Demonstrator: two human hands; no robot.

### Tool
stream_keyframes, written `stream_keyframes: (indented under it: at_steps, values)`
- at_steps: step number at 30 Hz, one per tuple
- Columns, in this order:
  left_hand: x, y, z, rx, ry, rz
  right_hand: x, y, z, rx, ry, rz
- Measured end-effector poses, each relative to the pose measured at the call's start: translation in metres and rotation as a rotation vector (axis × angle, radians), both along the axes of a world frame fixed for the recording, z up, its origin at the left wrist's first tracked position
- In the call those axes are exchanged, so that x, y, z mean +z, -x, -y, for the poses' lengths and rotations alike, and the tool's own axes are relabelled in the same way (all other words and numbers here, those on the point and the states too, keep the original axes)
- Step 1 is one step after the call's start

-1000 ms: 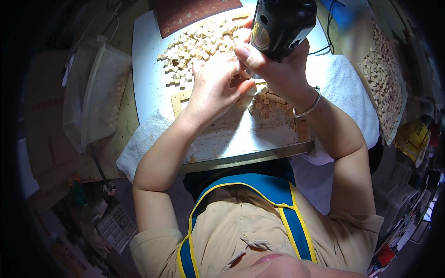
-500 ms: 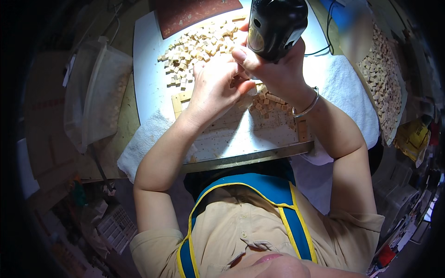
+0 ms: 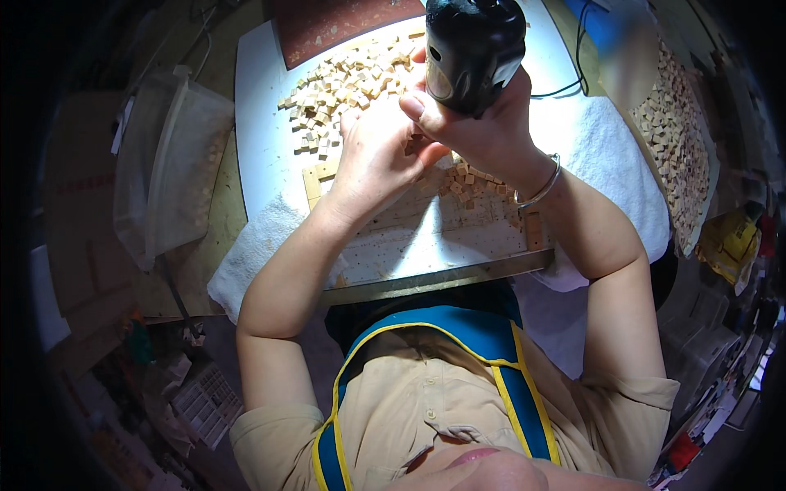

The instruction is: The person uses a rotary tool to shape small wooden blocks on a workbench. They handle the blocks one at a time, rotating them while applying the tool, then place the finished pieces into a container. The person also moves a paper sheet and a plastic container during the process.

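Observation:
My right hand (image 3: pixel 491 131) is wrapped round a glossy black, rounded tool (image 3: pixel 475 61), whose exact kind I cannot make out. Its body rises above the fist, and its lower end is hidden by the fingers. Close beside it, my left hand (image 3: pixel 381 147) is closed, fingertips curled in toward the right hand; whatever they pinch is hidden. Beyond both hands lies a spread of small wooden cubes (image 3: pixel 327 94) on a white board (image 3: pixel 262 123). A second group of cubes (image 3: pixel 468 182), browner in shade, lies under my right wrist, within a light wooden strip frame (image 3: pixel 313 186).
A translucent plastic bin (image 3: pixel 176 164) stands at the left. Far right, a large heap of cubes (image 3: pixel 671 139) fills a container. White towels (image 3: pixel 614 180) lie along the board's sides. A dark red panel (image 3: pixel 344 24) is at the back, and a black cable (image 3: pixel 581 49) runs at the right.
My right hand and the black tool have shifted slightly left, closer to my left hand. The left hand has hardly moved, and the cubes lie as before.

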State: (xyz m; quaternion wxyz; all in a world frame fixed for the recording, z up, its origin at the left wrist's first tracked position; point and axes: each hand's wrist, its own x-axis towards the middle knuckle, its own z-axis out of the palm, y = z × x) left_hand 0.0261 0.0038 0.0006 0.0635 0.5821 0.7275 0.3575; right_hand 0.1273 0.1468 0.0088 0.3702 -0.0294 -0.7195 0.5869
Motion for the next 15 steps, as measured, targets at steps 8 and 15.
stream_keyframes:
  at_steps: [8,15]
  values:
    - [-0.011,0.004,0.002,-0.015,0.007,0.02,-0.006,0.0,-0.003,-0.034,-0.187,0.011]
    - [-0.008,0.003,0.002,0.01,0.034,0.163,0.004,0.002,0.002,0.016,-0.211,-0.054]
